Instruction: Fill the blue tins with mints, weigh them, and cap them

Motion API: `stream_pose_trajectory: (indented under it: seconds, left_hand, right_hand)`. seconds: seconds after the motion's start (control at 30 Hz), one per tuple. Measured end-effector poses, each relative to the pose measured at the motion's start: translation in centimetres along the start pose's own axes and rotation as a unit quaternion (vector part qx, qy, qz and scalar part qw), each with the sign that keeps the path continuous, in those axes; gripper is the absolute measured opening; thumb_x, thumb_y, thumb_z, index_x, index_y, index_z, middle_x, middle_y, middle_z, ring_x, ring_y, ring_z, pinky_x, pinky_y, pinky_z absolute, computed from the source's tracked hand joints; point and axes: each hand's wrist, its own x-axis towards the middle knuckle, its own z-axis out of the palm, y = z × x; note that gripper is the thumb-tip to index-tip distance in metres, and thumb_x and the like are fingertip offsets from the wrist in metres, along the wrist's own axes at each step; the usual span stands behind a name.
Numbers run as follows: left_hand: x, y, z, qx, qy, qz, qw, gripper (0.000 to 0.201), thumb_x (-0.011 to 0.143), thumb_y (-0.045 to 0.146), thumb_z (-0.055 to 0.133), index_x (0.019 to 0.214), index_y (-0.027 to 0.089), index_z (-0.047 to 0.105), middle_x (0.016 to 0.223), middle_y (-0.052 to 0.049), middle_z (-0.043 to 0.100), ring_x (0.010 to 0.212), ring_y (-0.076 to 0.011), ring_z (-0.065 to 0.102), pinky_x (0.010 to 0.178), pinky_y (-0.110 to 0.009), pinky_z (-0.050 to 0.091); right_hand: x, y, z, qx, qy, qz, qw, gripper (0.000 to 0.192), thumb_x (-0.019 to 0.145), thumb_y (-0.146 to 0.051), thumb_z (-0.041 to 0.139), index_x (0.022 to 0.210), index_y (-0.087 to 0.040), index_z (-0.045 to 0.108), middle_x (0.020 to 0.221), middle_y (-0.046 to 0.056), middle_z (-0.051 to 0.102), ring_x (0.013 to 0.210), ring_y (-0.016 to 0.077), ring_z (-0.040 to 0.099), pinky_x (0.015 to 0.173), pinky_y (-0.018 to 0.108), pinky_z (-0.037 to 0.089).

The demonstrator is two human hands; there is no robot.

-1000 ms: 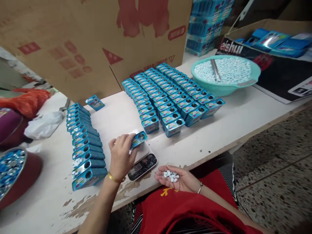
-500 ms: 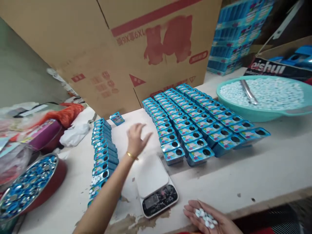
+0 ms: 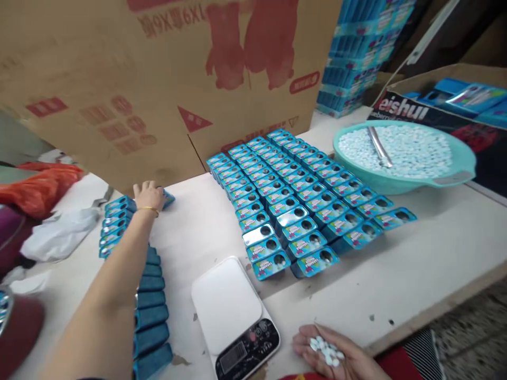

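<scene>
My left hand (image 3: pixel 148 196) reaches to the far left of the table and closes over a single blue tin (image 3: pixel 168 198) lying by the big cardboard box. It is at the far end of a row of blue tins (image 3: pixel 152 301) that runs under my forearm. My right hand (image 3: pixel 330 356) rests palm up at the table's near edge, cupping a small heap of white candies (image 3: pixel 325 350). Between the hands stands a white kitchen scale (image 3: pixel 227 305) with nothing on its platform. Beyond it is a block of several rows of open blue tins (image 3: pixel 301 200).
A teal bowl (image 3: pixel 459 177) of white candies with a metal scoop (image 3: pixel 378 145) sits at the right. The cardboard box (image 3: pixel 158 79) walls off the back. Stacked blue tins (image 3: pixel 352 58) stand behind it. An orange bag (image 3: pixel 35 184), white plastic (image 3: pixel 59 232) and a red bowl (image 3: pixel 19 327) lie at the left.
My left hand took the tin off the scale, then swung left and away to the lone tin by the box. The right hand kept its candies. The view shifted.
</scene>
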Motion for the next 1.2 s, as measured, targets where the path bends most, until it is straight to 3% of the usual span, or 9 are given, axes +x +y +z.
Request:
stream_pose_trajectory:
  seconds: [0.13,0.23,0.33,0.43,0.53,0.73,0.87,0.97,1.2]
  left_hand:
    - [-5.1,2.3,-4.3,0.022,-0.037,0.068,0.997,0.031,0.091,0.031,0.038,0.092,0.008,0.059,0.104,-0.01,0.055,0.091,-0.021,0.052,0.086,-0.039,0.037]
    - [-12.0,5.7,-7.9,0.035,-0.071,0.123,0.989,0.033,0.091,0.039,0.038,0.087,0.014,0.06,0.105,-0.01,0.055,0.081,-0.0192,0.055,0.068,-0.03,0.04]
    - [-18.6,10.0,-9.8,0.009,-0.126,0.188,0.974,0.035,0.092,0.041,0.037,0.081,0.017,0.06,0.095,-0.008,0.058,0.068,-0.0153,0.055,0.061,-0.028,0.04]
    - [-22.3,13.2,-9.4,-0.014,-0.137,0.224,0.965,0.028,0.09,0.037,0.043,0.079,0.018,0.061,0.09,-0.007,0.058,0.066,-0.0157,0.056,0.059,-0.028,0.041]
    - [-23.2,14.1,-8.8,-0.035,-0.122,0.231,0.965,0.02,0.087,0.033,0.05,0.079,0.018,0.061,0.087,-0.008,0.059,0.071,-0.0191,0.058,0.061,-0.031,0.043]
    - [-26.5,15.3,-11.1,-0.168,0.036,0.243,0.955,0.021,0.087,0.035,0.052,0.096,0.017,0.056,0.1,-0.01,0.058,0.087,-0.0213,0.055,0.075,-0.035,0.046]
    - [-32.4,20.3,-9.8,-0.283,-0.088,0.34,0.893,0.014,0.09,0.029,0.046,0.096,0.019,0.054,0.093,-0.006,0.057,0.081,-0.0165,0.055,0.068,-0.028,0.048]
    - [-35.5,23.8,-7.3,-0.286,-0.145,0.33,0.888,0.015,0.092,0.026,0.043,0.101,0.019,0.053,0.101,-0.007,0.056,0.086,-0.0171,0.056,0.071,-0.03,0.049]
    - [-36.7,24.6,-5.0,-0.318,-0.149,0.304,0.885,0.013,0.091,0.021,0.041,0.094,0.017,0.053,0.098,-0.008,0.055,0.078,-0.0159,0.054,0.066,-0.029,0.048]
  right_hand:
    - [-0.4,0.1,0.1,-0.007,0.006,-0.014,1.0,0.032,0.069,-0.03,0.077,0.09,-0.007,0.071,0.097,0.017,0.073,0.093,0.0235,0.07,0.085,0.029,0.053]
    - [-0.9,0.2,0.1,-0.025,0.006,-0.031,0.999,0.029,0.073,-0.029,0.073,0.092,-0.007,0.07,0.098,0.016,0.073,0.095,0.0231,0.069,0.088,0.03,0.052]
    - [-1.3,0.4,0.0,-0.036,-0.001,-0.034,0.999,0.026,0.077,-0.026,0.069,0.095,-0.007,0.068,0.1,0.016,0.072,0.097,0.0223,0.068,0.091,0.029,0.051]
    - [-1.9,0.9,0.0,-0.036,-0.012,-0.041,0.998,0.024,0.081,-0.023,0.065,0.097,-0.005,0.067,0.101,0.017,0.071,0.099,0.0214,0.068,0.091,0.028,0.051]
    - [-2.8,1.4,0.2,-0.033,-0.03,-0.037,0.998,0.022,0.083,-0.021,0.062,0.099,-0.005,0.066,0.101,0.017,0.071,0.097,0.021,0.068,0.089,0.027,0.052]
    - [-4.2,2.3,1.6,-0.014,-0.08,-0.009,0.997,0.025,0.089,-0.022,0.053,0.104,-0.005,0.063,0.106,0.018,0.069,0.102,0.0207,0.067,0.091,0.03,0.051]
    - [-4.7,3.5,2.8,0.001,-0.099,0.01,0.995,0.028,0.093,-0.027,0.047,0.105,-0.007,0.063,0.095,0.013,0.072,0.09,0.0188,0.069,0.086,0.032,0.052]
    - [-4.9,4.3,3.1,0.004,-0.113,0.01,0.994,0.025,0.091,-0.027,0.051,0.105,-0.01,0.063,0.088,0.008,0.073,0.082,0.018,0.07,0.087,0.035,0.052]
    - [-4.7,5.1,2.3,0.006,-0.079,0.016,0.997,0.008,0.082,-0.02,0.061,0.08,-0.012,0.063,0.084,0.007,0.072,0.092,0.0215,0.068,0.089,0.037,0.051]
